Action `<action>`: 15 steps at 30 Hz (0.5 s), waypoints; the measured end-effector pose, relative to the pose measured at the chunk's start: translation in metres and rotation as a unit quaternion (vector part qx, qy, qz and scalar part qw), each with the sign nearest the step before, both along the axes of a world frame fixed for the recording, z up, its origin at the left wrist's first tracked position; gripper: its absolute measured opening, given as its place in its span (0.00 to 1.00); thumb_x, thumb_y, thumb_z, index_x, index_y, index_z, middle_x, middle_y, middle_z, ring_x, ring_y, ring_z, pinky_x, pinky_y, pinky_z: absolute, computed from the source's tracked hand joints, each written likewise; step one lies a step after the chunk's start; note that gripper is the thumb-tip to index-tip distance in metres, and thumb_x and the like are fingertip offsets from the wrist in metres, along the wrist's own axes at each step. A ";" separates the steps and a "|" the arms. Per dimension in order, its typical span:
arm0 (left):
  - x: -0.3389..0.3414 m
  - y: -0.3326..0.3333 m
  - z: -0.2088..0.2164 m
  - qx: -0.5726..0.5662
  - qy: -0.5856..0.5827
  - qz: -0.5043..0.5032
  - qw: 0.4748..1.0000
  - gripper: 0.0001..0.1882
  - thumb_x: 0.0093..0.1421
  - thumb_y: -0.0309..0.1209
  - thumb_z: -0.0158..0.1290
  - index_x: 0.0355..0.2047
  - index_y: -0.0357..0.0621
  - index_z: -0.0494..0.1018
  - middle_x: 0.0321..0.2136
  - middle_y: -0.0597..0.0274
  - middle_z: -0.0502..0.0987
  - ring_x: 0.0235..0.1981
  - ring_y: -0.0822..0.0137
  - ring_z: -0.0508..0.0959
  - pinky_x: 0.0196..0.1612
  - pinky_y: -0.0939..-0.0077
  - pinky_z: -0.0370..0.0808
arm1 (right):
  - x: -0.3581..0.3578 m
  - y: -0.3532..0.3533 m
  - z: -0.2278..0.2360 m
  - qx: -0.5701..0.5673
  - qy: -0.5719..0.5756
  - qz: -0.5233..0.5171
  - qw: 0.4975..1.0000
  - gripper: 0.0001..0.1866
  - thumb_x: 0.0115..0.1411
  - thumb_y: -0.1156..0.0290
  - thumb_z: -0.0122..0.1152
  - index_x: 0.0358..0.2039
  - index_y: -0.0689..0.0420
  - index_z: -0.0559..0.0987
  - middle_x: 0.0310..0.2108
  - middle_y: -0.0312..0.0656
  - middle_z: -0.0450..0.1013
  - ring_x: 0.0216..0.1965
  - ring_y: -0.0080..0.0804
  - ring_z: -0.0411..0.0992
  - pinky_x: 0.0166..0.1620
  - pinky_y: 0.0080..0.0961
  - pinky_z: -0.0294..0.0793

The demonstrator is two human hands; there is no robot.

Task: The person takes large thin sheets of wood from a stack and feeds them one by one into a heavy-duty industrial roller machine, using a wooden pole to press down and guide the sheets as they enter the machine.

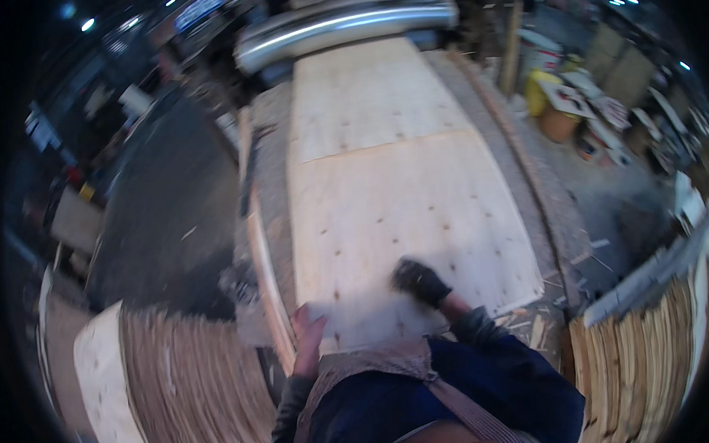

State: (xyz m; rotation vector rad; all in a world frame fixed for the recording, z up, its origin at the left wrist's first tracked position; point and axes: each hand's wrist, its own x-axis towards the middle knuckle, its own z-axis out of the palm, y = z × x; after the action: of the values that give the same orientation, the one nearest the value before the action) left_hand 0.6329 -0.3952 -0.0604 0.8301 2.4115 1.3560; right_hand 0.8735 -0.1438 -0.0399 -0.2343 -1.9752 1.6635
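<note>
A pale wooden sheet [392, 189] lies flat mid-scene, its near edge by the person's waist. A stack of sheets [196, 375] stands between 7 and 8 o'clock; a second pale sheet [370, 96] and a shiny roller [355, 25] lie toward 12. The dark-gloved right hand [421, 281], between 4 and 5, is over the near sheet, blurred; the bare left hand [308, 329], at 7, is by its corner. I can't tell how wide either is.

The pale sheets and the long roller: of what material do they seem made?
Pale sheets: probably wood, matte and unpainted, judging by cream colour and dark, knot-like spots.
Long roller: likely metal, smooth and shiny, since bright reflections run along it.
</note>
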 end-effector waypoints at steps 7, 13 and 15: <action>-0.013 0.008 0.058 0.226 -0.293 -0.026 0.928 0.14 0.43 0.15 0.50 0.34 0.37 0.67 0.29 0.60 0.71 0.33 0.68 0.72 0.41 0.74 0.69 | 0.055 -0.102 0.019 -0.653 -0.011 0.013 0.757 0.18 0.59 0.61 0.47 0.44 0.62 0.69 0.40 0.51 0.70 0.42 0.45 0.69 0.45 0.40 0.70; -0.014 0.008 0.107 0.284 -0.373 -0.075 0.880 0.13 0.46 0.13 0.46 0.33 0.38 0.67 0.29 0.60 0.71 0.33 0.69 0.72 0.39 0.76 0.71 | 0.095 -0.128 0.013 -0.527 -0.123 -0.174 0.823 0.20 0.59 0.57 0.49 0.38 0.63 0.72 0.31 0.47 0.73 0.33 0.35 0.72 0.36 0.28 0.72; -0.003 0.008 0.136 0.297 -0.377 -0.058 0.875 0.15 0.46 0.12 0.46 0.35 0.38 0.67 0.29 0.60 0.71 0.33 0.68 0.72 0.39 0.75 0.72 | 0.111 -0.132 0.011 -0.580 -0.080 -0.156 0.796 0.19 0.58 0.56 0.50 0.36 0.62 0.74 0.27 0.44 0.73 0.29 0.32 0.71 0.32 0.26 0.71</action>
State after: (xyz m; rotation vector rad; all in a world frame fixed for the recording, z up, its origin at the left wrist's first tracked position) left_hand 0.6300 -0.3868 0.0754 0.4110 1.3437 1.9381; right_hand 0.9849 -0.2759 -0.0290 -1.0885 -0.6513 2.4205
